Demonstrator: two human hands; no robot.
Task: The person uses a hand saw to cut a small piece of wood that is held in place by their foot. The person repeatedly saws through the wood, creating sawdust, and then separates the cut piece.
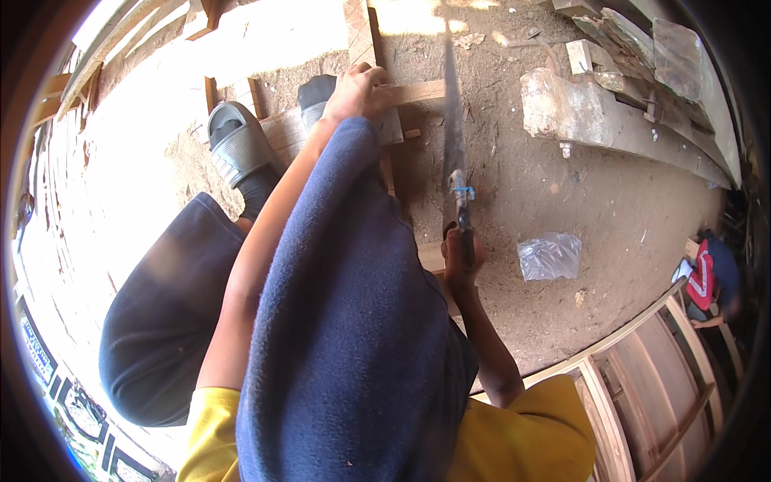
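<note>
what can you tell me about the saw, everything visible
The saw has a long, tapering grey blade, apparently metal, and a dark handle with a blue tie around its front part. The right hand grips the handle, the blade pointing away from the person, past the end of a wooden strip. Blur hides the teeth and whether blade and wood touch.

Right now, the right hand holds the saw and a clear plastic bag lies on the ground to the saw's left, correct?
Wrong side: the head view shows the clear plastic bag on the ground to the right of the saw, which the right hand holds.
</note>
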